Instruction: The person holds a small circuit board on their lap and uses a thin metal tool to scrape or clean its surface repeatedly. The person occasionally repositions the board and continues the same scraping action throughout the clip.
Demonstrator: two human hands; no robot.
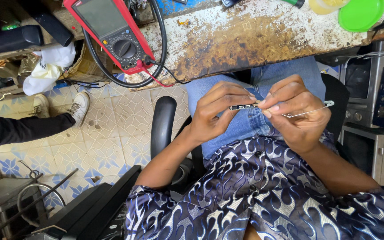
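Hands work over the lap, just below the worn workbench edge (pixel 245 62), little room above. Left hand (pixel 212 113) pinches a narrow circuit strip (pixel 243 107); right hand (pixel 296 111) clamps its other end together with a thin wire (pixel 310 111).

Both forearms rise from the lower middle of the frame and bend inward, so the hands meet at centre right, over the lap. The left hand (pixel 212 113) is curled, thumb and fingertips pinched together and pointing right. The right hand (pixel 296 111) faces it, fingers bunched, fingertips almost touching the left's.
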